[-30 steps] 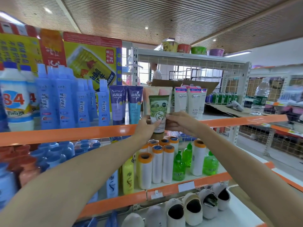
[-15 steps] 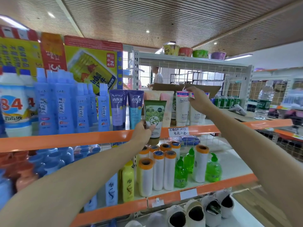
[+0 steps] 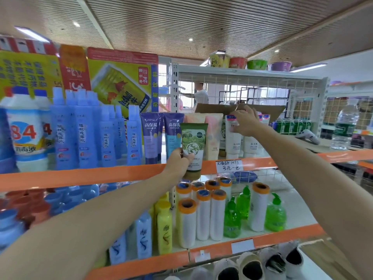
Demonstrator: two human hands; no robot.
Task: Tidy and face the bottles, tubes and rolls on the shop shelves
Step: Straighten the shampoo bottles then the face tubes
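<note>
Green tube held upright at the orange shelf edge, white tubes up and to its right

Against the orange shelf edge (image 3: pixel 101 174), the left hand (image 3: pixel 178 160) grips the green tube (image 3: pixel 193 146), long axis vertical, cap down, label facing out; above and right, the right hand (image 3: pixel 245 122), fingers curled, pinches the top of 1 white tube (image 3: pixel 232 136), also upright, standing behind that edge

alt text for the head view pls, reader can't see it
A person's left hand holds a green tube in front of the orange shelf edge, its grip low on the tube, while the right hand reaches to the tops of white tubes on the same shelf. Blue bottles stand left; orange-capped rolls stand below.
</note>
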